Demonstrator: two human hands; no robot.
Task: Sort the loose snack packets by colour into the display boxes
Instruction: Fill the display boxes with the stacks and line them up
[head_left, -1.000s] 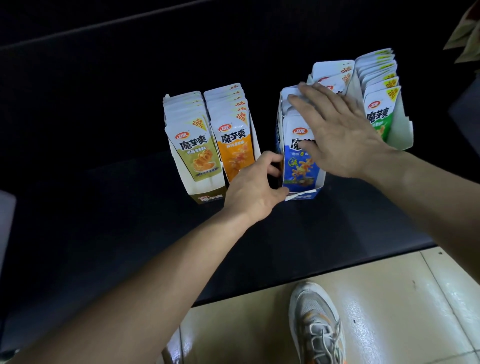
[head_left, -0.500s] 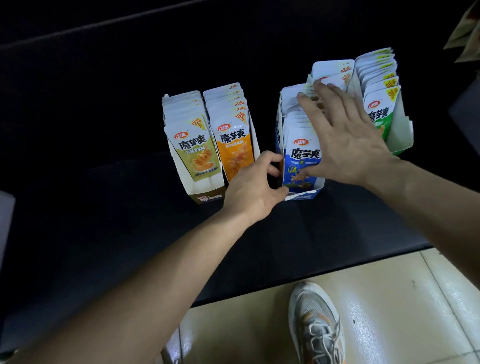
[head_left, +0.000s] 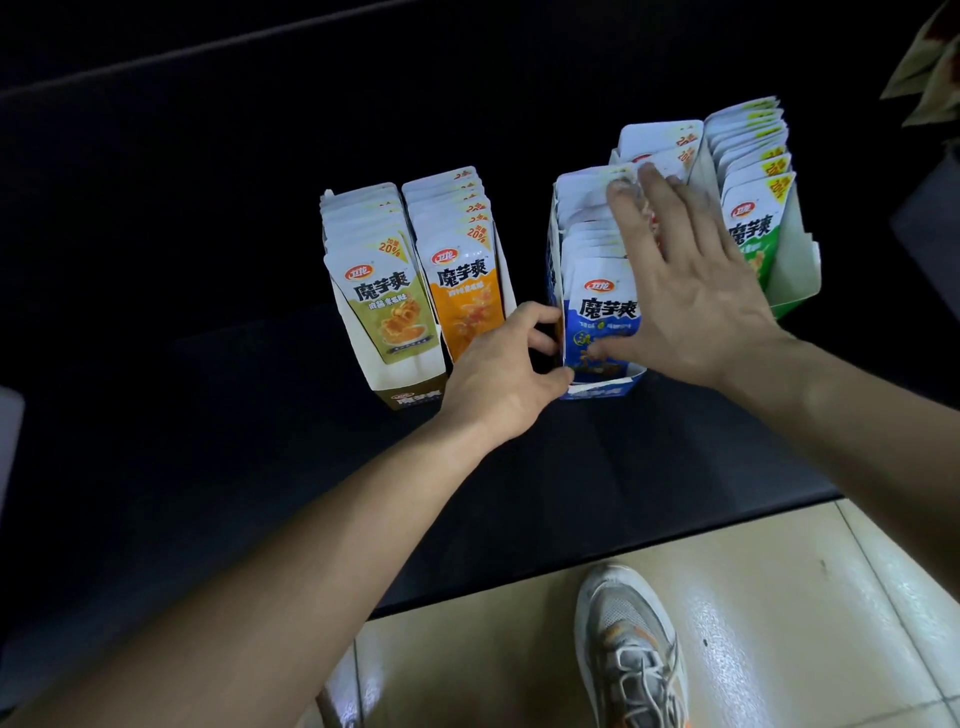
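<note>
Two hands are working on one carton. The left hand (head_left: 501, 369) is curling thumb and fingers round the near left corner of the blue display box (head_left: 602, 391), apparently bracing it so it is not sliding on the dark table (head_left: 208, 415). The right hand (head_left: 696, 296) is lying flat over the blue packets (head_left: 597, 312) standing in that box, with fingers straight and spread, thumb touching the front packet's face and pinching nothing. Judged purpose: it is pressing the row level and upright.

The fingertips are reaching the far packets, where some red print is showing, too blurred to assign to a box.

Olive packets (head_left: 382, 301) and orange packets (head_left: 462, 291) are standing side by side in the brown-fronted box (head_left: 410, 400) to the left. Green packets (head_left: 753, 234) are filling the green box (head_left: 800, 265) on the right.

No loose packet is showing on the table, so sorting is looking nearly complete. This step is reading as tidying.
</note>
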